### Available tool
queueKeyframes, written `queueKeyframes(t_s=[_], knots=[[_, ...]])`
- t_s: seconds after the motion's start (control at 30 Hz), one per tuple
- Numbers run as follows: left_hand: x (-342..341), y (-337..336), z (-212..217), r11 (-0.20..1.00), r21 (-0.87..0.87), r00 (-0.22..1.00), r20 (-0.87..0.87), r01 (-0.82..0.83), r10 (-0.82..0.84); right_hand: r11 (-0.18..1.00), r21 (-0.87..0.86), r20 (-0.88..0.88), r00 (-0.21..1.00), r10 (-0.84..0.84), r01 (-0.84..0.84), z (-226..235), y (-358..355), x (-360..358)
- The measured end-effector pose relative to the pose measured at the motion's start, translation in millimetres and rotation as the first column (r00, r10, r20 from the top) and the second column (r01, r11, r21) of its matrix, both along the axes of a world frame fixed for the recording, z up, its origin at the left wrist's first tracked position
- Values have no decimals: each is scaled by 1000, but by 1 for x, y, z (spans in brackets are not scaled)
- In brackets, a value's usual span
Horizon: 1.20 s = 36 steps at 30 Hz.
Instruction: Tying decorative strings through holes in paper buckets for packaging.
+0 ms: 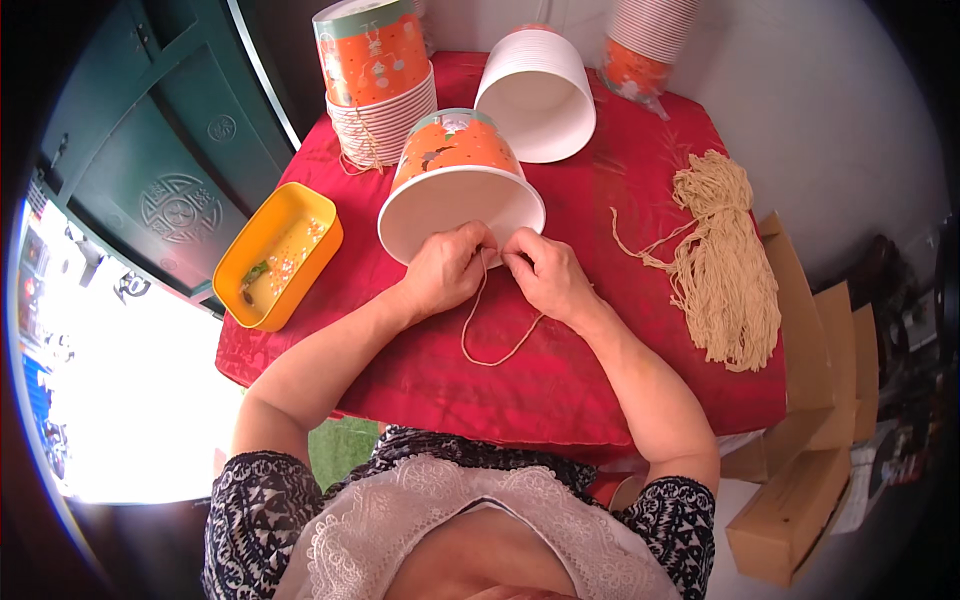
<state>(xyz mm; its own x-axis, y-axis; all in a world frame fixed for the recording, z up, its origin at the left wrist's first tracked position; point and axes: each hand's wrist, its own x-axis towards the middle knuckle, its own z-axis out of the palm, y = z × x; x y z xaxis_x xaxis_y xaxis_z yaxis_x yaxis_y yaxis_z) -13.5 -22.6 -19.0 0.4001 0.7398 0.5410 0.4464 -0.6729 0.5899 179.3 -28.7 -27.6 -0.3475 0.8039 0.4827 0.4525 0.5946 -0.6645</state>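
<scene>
A large orange and green paper bucket lies on its side, its white mouth facing me. At the near rim of that mouth, my left hand pinches a thin beige string. Close beside it my right hand is closed at the rim too, fingers pinched together on the string. Between the two hands the string hangs down in a loop over the red cloth. The fingertips hide where the string meets the rim.
On the red-covered table, a yellow tray holding small bits stands left. Nested paper buckets stand behind it. White buckets lie at the back, another stack beyond. A beige string bundle lies right; cardboard boxes stand beside the table.
</scene>
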Motion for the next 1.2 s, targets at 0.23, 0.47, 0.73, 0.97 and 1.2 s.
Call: queueKeyframes(t_s=[0.23, 0.47, 0.73, 0.97, 1.2], knots=[[1, 3, -7, 999, -9, 999, -5, -54, 54, 997, 7, -34, 996, 79, -79, 8, -2, 3], [3, 3, -6, 993, 1, 992, -35, -119, 119, 995, 74, 31, 997, 66, -68, 5, -2, 5], [2, 6, -9, 983, 6, 981, -49, -186, 186, 881, 472, 368, 913, -174, -22, 12, -23, -11], [5, 7, -11, 979, 1, 977, -65, -202, 201, 893, 447, 345, 931, -117, -53, 8, -22, -11], [-6, 14, -5, 989, -28, 987, -70, -145, 143, 853, 522, 363, 909, -206, -16, 18, -15, -6]])
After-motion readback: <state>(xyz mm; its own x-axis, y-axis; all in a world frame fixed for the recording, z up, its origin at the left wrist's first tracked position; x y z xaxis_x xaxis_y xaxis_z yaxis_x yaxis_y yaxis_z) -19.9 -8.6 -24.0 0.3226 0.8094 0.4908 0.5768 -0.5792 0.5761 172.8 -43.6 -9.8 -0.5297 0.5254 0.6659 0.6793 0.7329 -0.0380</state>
